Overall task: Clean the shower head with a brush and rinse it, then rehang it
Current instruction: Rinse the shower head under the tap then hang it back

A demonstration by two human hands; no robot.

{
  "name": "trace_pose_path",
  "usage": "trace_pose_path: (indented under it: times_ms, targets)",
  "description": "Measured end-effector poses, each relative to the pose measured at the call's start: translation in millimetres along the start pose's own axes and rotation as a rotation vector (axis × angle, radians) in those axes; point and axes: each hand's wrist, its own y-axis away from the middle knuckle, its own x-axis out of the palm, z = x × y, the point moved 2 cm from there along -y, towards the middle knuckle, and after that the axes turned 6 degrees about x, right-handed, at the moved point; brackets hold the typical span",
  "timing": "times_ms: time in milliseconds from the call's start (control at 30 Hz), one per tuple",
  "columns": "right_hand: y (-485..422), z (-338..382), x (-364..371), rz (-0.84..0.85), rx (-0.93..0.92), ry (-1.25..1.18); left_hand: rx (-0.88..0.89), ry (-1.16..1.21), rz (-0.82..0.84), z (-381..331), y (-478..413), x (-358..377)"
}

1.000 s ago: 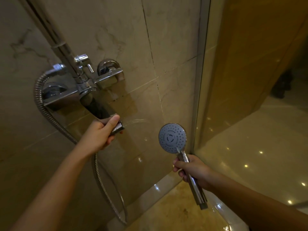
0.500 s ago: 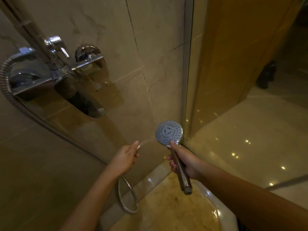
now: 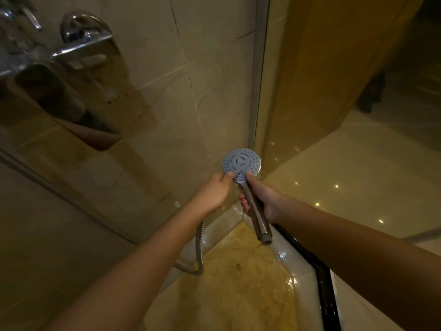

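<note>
Fingers [image 3: 244, 203] of the right hand [image 3: 265, 199] wrap the handle [image 3: 256, 216], thumb up at the neck of the head [image 3: 241, 161], which is held low in the shower corner, face toward the camera. Left hand [image 3: 212, 192] is curled, tips at the head's rim, seemingly round the end of the hose [image 3: 200, 247], though that grip is hidden. The handle's end shows bare. Wet chrome could slip and drop on the wet floor [image 3: 238, 287]; a loose hose could whip and spray. No brush in sight
</note>
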Motion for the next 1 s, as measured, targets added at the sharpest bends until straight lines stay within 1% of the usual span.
trace_pose_path:
  times_ms: [167, 300, 400, 600, 733, 800, 900, 1000]
  targets:
    - [0.7, 4.5, -7.7, 0.012, -0.022, 0.035, 0.049, -0.061, -0.035, -10.4, -14.8, -7.3]
    - [-1.7, 6.4, -9.6, 0.008, -0.047, 0.014, 0.056, -0.077, 0.039, -18.0, -19.1, 1.0]
    - [-2.3, 9.0, -8.3, 0.009, -0.044, 0.022, 0.037, -0.046, 0.083, -18.7, -24.6, 9.5]
    - [-3.7, 11.5, -13.1, 0.023, -0.063, 0.059, 0.027, -0.105, 0.025, -13.3, -36.1, 4.0]
    - [-4.6, 7.4, -15.7, 0.004, -0.064, 0.074, 0.036, -0.083, 0.095, -17.7, -32.4, 11.5]
    - [-6.0, 6.8, -16.4, 0.003, -0.064, 0.066, 0.047, -0.100, 0.101, -19.8, -34.0, 13.3]
    - [-9.3, 8.7, -19.3, 0.015, -0.074, 0.018, 0.071, -0.143, 0.066, -16.3, -36.6, 7.2]
    - [-9.8, 11.2, -22.8, 0.026, -0.095, -0.002, 0.069, -0.182, 0.094, -7.3, -35.3, 2.1]
